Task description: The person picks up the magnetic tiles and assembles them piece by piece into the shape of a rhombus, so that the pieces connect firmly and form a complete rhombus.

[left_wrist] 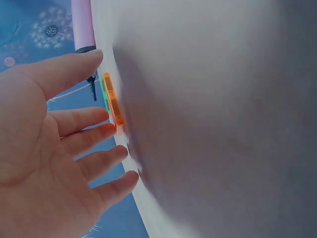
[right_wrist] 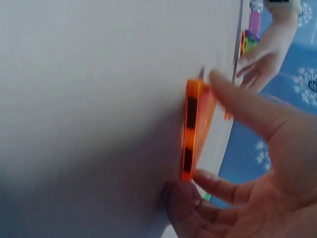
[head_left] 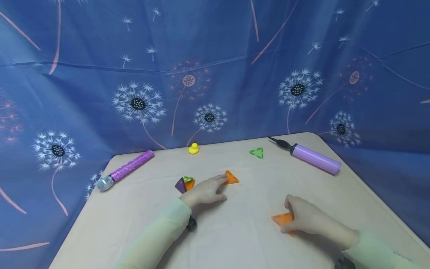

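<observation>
My right hand holds an orange triangular magnetic tile at the front right. In the right wrist view, the thumb is at one end of this tile and curled fingers are at the other. Near the table's middle, my left hand reaches over a second orange triangular tile, its fingertips at the near side. The left wrist view shows that hand's fingers spread and fairly straight beside the tile. Just behind the left wrist stands a small cluster of purple, green and orange tiles, partly hidden.
A green triangular tile lies toward the back. Near the far edge sits a yellow rubber duck. A purple glittery microphone is at the left, and a lilac hand pump at the right. Behind the table hangs a blue dandelion-print cloth.
</observation>
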Demonstrator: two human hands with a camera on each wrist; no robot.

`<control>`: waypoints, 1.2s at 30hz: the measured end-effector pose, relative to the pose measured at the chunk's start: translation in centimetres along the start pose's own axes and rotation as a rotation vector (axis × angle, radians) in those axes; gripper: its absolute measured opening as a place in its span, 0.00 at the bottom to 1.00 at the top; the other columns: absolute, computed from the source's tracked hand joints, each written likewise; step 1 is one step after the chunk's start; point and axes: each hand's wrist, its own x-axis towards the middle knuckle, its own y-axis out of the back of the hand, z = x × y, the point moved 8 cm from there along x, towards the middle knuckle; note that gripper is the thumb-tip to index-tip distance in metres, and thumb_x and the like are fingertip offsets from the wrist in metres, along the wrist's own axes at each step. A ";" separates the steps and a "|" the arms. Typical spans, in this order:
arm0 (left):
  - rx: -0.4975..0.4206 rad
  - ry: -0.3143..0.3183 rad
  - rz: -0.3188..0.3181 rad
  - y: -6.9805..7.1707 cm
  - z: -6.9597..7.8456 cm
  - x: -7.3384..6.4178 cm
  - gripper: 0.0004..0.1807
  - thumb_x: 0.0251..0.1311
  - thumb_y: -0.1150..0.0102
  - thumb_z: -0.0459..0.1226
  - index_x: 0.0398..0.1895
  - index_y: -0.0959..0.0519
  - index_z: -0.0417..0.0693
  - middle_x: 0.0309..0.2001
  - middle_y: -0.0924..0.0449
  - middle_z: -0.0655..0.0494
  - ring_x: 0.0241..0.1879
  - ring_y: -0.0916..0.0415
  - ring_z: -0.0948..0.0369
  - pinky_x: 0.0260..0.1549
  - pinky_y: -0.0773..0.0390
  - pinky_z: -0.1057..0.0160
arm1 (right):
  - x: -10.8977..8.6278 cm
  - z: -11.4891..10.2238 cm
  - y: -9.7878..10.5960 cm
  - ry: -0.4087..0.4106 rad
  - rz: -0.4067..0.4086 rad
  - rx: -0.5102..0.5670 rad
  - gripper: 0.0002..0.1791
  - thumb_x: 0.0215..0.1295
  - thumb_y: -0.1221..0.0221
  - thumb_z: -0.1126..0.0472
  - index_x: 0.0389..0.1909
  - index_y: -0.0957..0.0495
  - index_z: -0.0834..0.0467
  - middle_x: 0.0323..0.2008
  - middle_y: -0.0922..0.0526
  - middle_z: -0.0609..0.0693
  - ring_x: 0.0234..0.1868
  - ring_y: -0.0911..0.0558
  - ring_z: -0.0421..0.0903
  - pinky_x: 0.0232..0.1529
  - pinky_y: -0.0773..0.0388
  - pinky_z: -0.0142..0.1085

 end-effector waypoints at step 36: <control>0.328 -0.045 -0.070 -2.1 3.5 -3.6 0.40 0.69 0.40 0.55 0.78 0.37 0.49 0.78 0.44 0.48 0.77 0.48 0.54 0.71 0.39 0.49 | 15.7 -2.8 1.1 -0.028 0.053 0.030 0.27 0.45 0.20 0.61 0.39 0.27 0.65 0.33 0.24 0.54 0.34 0.26 0.50 0.35 0.26 0.39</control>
